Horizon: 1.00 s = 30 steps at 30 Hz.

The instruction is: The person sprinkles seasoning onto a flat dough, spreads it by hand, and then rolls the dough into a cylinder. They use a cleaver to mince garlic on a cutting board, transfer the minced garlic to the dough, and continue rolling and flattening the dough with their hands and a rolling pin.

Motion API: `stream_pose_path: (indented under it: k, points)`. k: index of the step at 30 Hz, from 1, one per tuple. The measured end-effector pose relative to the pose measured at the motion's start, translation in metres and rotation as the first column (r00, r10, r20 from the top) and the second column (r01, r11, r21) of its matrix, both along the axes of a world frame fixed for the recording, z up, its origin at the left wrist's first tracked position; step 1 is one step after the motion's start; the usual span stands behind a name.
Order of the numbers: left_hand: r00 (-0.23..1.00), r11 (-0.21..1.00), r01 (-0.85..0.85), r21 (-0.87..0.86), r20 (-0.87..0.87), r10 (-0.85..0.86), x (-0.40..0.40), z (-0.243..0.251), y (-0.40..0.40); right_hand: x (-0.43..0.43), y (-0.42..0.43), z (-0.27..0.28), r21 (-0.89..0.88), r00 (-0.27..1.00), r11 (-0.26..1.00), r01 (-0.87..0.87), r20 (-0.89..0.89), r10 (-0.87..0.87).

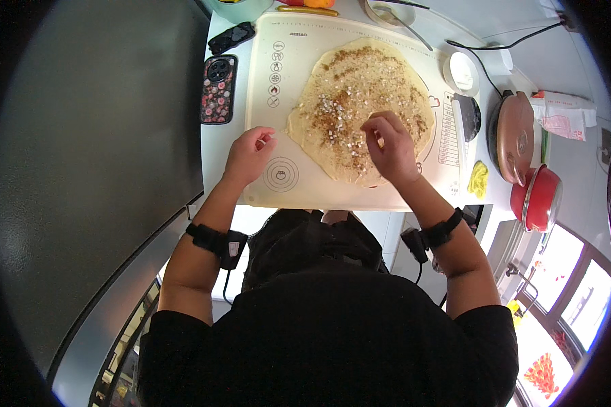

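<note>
A large, thin round of dough [361, 96] lies flat on a cream kneading mat [270, 196] printed with rings and a ruler scale. Brown seasoning and small white bits are scattered over the dough, thickest left of its middle. My right hand [391, 147] is over the lower right part of the dough, its fingers curled with the fingertips close together; whether anything is pinched between them cannot be made out. My left hand [251, 155] is above the mat at the lower left of the dough, fingers loosely bent and apart, holding nothing visible.
A flowered phone [218, 90] and a black object [231, 38] lie left of the mat. Behind stand a green bowl [242, 9] and a bowl with a spoon [391, 14]. Right are a bowl of white powder [461, 75], a yellow cloth [478, 179], a lidded pan [514, 137] and red pots [539, 198].
</note>
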<state>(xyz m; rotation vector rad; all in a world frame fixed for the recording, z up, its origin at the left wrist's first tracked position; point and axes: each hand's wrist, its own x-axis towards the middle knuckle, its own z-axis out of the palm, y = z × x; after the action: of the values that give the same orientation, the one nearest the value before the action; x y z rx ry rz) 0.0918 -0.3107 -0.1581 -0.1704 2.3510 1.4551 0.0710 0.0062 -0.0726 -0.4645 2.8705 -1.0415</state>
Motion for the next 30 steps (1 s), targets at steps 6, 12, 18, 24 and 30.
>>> stream_pose_path:
  k: [6,12,18,24,30]
  points:
    - [0.936,0.985,0.093,-0.142,-0.325,-0.135,-0.061,-0.018,0.022,-0.029,0.020,-0.040,0.389,0.991,0.913,-0.122,0.001,0.132]
    - [0.864,0.944,0.116,-0.309,-0.438,-0.249,-0.172,-0.031,0.067,-0.024,0.016,-0.022,0.294,0.992,0.955,-0.043,0.129,0.005]
    - [0.806,0.848,0.201,-0.491,-0.409,-0.428,-0.227,-0.038,0.097,-0.005,0.033,-0.013,-0.013,0.935,0.969,0.245,0.268,-0.233]
    - [0.783,0.652,0.230,-0.722,-0.260,-0.564,-0.232,-0.045,0.094,-0.019,0.048,0.017,-0.646,0.644,-0.076,0.760,0.764,-0.051]
    - [0.804,0.817,0.279,-0.504,-0.344,-0.486,-0.188,0.035,0.132,-0.026,0.067,0.009,-0.773,0.754,0.078,0.630,0.585,-0.298]
